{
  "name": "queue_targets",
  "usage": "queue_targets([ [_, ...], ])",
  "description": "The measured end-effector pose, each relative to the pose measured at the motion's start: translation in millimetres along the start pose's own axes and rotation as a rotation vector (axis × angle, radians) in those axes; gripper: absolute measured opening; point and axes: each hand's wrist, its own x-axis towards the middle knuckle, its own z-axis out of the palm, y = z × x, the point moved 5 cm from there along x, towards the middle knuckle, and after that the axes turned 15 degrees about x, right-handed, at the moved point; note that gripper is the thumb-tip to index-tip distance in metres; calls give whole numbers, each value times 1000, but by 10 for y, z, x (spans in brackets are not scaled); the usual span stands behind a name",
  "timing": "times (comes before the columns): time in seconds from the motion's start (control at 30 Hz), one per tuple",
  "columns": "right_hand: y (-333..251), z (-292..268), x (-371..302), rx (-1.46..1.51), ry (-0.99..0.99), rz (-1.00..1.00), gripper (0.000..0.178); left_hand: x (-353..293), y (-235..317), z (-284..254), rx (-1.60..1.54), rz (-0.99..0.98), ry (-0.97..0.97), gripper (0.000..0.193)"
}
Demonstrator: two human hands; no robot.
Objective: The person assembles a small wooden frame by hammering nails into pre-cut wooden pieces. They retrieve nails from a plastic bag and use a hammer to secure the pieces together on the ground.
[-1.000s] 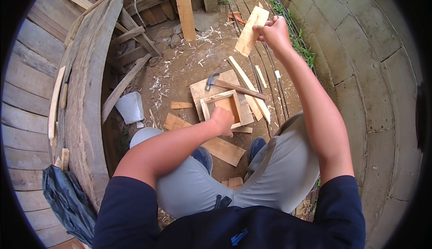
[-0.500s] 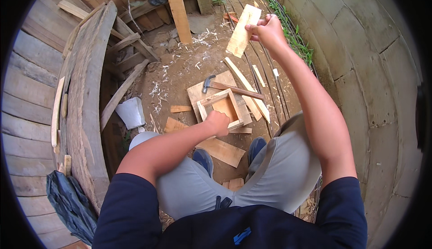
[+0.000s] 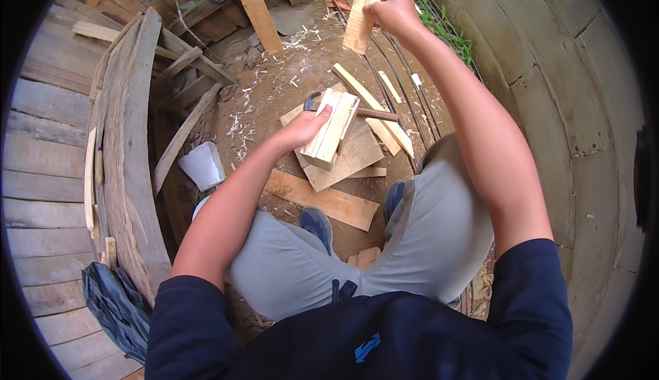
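My left hand [image 3: 301, 131] grips a small wooden box [image 3: 335, 124] by its left side, thumb on top. The box is raised and turned so its slatted outer side shows; its inside is hidden. Farther off to the right, my right hand [image 3: 399, 13] pinches a short flat piece of wood [image 3: 361, 17] by its right edge, up in the air. Partly behind the box lies a claw hammer [image 3: 377, 114], its handle pointing right. Beneath them a square wooden board [image 3: 357, 155] rests on the ground.
Long thin wood strips [image 3: 384, 127] lie right of the board. A loose plank [image 3: 329, 201] is near my feet. A pale stone block [image 3: 203, 165] and a heavy timber bench [image 3: 130, 153] stand left. A grey wall [image 3: 549, 98] curves along the right.
My left hand has picked the box up off the board and turned it over. My right hand has moved slightly farther away with the piece of wood, now held more upright.
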Motion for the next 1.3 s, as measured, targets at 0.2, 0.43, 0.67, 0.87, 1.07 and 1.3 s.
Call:
queue_targets([
  [0.2, 123, -129, 64, -90, 183, -221, 54, 86, -113, 276, 25, 55, -47, 87],
  [0.43, -61, -24, -21, -50, -75, -132, 52, 186, -471, 445, 221, -48, -124, 91],
  [0.67, -101, 66, -22, 103, 0, -307, 28, 367, -921, 93, 133, -129, 136, 85],
  [0.87, 34, -68, -18, -5, 96, -327, 33, 503, -874, -65, 393, -243, 352, 83],
  [1.07, -145, 49, -173, 37, -209, 117, 42, 595, -926, -44, -218, -132, 55, 98],
  [1.3, 5, 6, -167, 175, -267, 203, 38, 412, -428, -92, 638, -5, 236, 111],
])
